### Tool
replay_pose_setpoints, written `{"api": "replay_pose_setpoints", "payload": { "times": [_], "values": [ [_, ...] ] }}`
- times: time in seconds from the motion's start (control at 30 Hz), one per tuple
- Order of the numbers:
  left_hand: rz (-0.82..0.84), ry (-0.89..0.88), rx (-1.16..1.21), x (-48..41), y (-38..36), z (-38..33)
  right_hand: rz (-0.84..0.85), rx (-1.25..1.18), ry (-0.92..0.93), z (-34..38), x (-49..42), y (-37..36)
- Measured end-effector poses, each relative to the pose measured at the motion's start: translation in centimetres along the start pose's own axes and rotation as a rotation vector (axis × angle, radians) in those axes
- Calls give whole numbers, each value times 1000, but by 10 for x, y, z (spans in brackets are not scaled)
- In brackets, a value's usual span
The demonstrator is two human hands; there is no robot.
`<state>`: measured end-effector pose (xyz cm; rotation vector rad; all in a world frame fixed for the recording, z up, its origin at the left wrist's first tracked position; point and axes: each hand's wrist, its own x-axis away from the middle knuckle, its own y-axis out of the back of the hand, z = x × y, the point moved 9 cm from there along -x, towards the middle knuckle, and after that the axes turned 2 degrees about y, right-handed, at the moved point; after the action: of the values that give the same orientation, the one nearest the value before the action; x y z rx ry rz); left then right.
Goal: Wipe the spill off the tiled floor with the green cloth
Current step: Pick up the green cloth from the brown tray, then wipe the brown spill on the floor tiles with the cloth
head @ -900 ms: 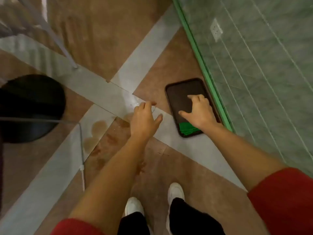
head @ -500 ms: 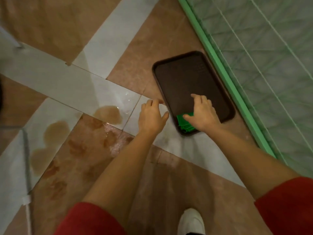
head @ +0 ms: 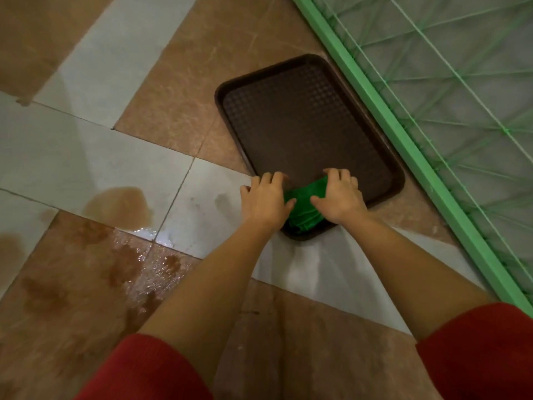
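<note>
The green cloth (head: pixel 302 210) lies bunched in the near corner of a dark brown tray (head: pixel 305 122) on the tiled floor. My right hand (head: pixel 339 197) lies on the cloth's right side, its fingers curled over the far edge, gripping it. My left hand (head: pixel 266 200) rests on the tray's near-left rim with fairly straight fingers, and its thumb touches the cloth's left side. The brown spill (head: pixel 118 204) pools on a pale tile to the left. More wet brown patches (head: pixel 129 264) spread over the reddish tile near my left forearm.
A green-framed panel strung with green cord (head: pixel 403 134) runs diagonally just right of the tray. Another brown stain (head: pixel 10 249) shows at the left edge. The floor (head: pixel 95 67) alternates pale and reddish-brown tiles.
The camera has dropped closer to the floor. My left hand moved right onto the tray rim and now touches the cloth. The flat cloth has bunched up between my hands.
</note>
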<state>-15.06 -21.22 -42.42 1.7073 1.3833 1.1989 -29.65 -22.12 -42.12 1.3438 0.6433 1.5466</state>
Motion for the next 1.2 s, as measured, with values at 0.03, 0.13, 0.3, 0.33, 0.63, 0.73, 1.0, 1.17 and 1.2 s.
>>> {"api": "replay_pose_setpoints", "payload": {
  "times": [0.03, 0.13, 0.3, 0.33, 0.63, 0.73, 1.0, 1.17, 1.2],
  "values": [
    [-2, 1, -5, -3, -3, 0, -4, 4, -3, -2, -2, -2],
    [-15, -9, -56, -9, -14, -3, -15, 18, -35, -13, -6, -13],
    [-28, -24, -134, -7, -25, -4, -39, -43, -114, -30, -3, -24],
    [-27, -20, -136, -6, -26, -4, -50, -64, -119, -31, -4, -24],
    [1, 7, -109, -4, -32, -6, -146, -278, -228, -41, -9, -16],
    [32, 14, -80, -2, -35, -7, -161, -294, -217, -41, -15, -18],
    [74, -54, 229, 6, -16, -5, -339, -366, -102, -14, -10, 7],
    [30, -64, 188, 10, 19, 16, -318, -483, -1, 24, -2, 13],
    [17, -55, 174, 11, 29, 26, -300, -496, 27, 35, -1, 13]
  ]
}}
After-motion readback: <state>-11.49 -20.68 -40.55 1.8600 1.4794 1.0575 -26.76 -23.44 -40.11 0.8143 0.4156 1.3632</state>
